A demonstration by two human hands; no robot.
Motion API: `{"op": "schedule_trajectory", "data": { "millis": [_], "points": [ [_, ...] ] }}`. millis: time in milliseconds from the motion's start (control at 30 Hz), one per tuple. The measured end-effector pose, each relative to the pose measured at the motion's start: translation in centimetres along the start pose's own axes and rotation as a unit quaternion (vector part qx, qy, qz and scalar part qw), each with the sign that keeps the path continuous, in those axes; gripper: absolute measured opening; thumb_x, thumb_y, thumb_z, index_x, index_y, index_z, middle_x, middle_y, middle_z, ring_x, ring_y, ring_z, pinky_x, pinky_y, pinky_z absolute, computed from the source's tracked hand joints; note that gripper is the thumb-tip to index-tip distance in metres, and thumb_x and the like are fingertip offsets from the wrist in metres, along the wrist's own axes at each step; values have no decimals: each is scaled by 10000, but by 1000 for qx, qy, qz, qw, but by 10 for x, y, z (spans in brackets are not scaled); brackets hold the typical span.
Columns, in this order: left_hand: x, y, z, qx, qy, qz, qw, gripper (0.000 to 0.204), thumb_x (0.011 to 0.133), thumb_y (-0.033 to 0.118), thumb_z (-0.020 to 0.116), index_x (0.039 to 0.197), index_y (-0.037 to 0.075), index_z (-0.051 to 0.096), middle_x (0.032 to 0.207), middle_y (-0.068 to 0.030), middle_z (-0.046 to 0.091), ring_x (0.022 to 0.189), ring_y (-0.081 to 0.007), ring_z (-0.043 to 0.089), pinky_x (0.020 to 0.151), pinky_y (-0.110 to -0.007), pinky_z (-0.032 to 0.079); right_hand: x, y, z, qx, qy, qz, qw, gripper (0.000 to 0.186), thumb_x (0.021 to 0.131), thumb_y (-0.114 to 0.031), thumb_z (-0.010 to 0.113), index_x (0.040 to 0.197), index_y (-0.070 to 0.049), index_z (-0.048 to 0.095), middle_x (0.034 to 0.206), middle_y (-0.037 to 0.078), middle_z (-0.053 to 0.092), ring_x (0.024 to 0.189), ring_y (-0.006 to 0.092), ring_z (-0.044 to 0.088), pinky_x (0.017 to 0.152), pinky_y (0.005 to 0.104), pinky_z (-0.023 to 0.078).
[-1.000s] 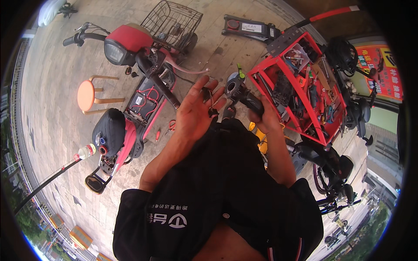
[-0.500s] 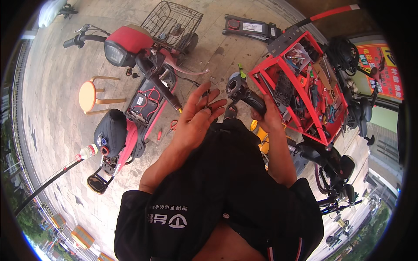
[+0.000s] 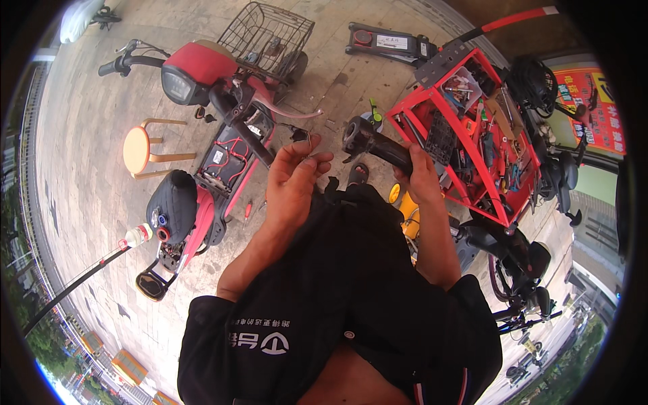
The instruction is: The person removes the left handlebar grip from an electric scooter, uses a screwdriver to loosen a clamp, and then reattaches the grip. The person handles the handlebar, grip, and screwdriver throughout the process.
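My right hand (image 3: 424, 177) is wrapped round a black handlebar throttle grip (image 3: 386, 150). The grip's wide collar end points left toward my other hand. My left hand (image 3: 290, 181) is closed in a pinch, its fingertips on a small thin piece, perhaps wire, too small to name. A gap separates it from the grip. Beyond my left hand stands a red electric scooter (image 3: 196, 71). One bare handlebar end (image 3: 255, 145) reaches toward me, and a brake lever (image 3: 290, 113) sticks out beside it. Red wires (image 3: 226, 150) lie over the scooter's opened floor section.
A red tool cart (image 3: 413, 101) full of tools stands at my right. Ahead lies a floor jack (image 3: 388, 42). A round wooden stool (image 3: 136, 150) stands on the left. A red-handled screwdriver (image 3: 248, 210) lies on the paving. Another black scooter (image 3: 503, 250) stands at the lower right.
My left hand's spread fingers have drawn together into a pinch and moved a little left. My right hand has turned the throttle grip, bringing its collar end lower and to the left.
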State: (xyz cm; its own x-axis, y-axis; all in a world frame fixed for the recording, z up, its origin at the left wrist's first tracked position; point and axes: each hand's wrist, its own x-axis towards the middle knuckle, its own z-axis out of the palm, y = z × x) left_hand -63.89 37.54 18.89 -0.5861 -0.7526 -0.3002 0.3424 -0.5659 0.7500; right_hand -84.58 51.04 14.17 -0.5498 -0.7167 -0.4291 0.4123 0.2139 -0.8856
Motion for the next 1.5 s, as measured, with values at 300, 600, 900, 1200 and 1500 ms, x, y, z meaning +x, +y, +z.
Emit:
{"op": "schedule_trajectory", "data": {
  "millis": [300,600,900,1200,1500],
  "points": [
    [-5,0,2,20,-39,-41,998,252,897,10,465,1148,2,463,1307,-126,478,978,-177,575,806,-284,472,3,-5,3,-7,-20,-12,1000,435,979,-402,371,909,-20,568,607,17,487,488,83,408,449,226,313],
    [0,0,5,-13,31,-19,999,216,895,1,498,1112,-9,505,1151,-134,576,968,-208,601,820,-304,499,5,-1,-8,-13,-77,-48,996,397,961,-401,442,1021,-28,567,707,11,537,574,57,442,501,196,348],
    [0,1,4,-54,19,-27,998,284,855,19,610,1123,7,515,1001,-124,623,916,-201,620,771,-286,506,0,-10,-5,-37,-64,-99,992,393,947,-386,482,1049,-14,555,764,7,518,621,64,456,548,201,369],
    [-2,-7,5,6,-10,18,1000,302,819,-25,644,1106,7,555,973,-39,608,899,-114,572,808,-240,461,-6,-22,6,-83,-33,-141,986,364,950,-355,482,1072,-20,557,737,-8,516,617,52,448,554,192,363],
    [-1,-6,7,46,-14,50,998,287,838,-30,617,1116,-1,551,1012,-63,617,924,-148,599,813,-275,490,-7,-24,13,-93,-35,-167,981,341,952,-323,488,1067,-9,556,725,-11,526,612,47,453,554,192,366]
  ]
}}
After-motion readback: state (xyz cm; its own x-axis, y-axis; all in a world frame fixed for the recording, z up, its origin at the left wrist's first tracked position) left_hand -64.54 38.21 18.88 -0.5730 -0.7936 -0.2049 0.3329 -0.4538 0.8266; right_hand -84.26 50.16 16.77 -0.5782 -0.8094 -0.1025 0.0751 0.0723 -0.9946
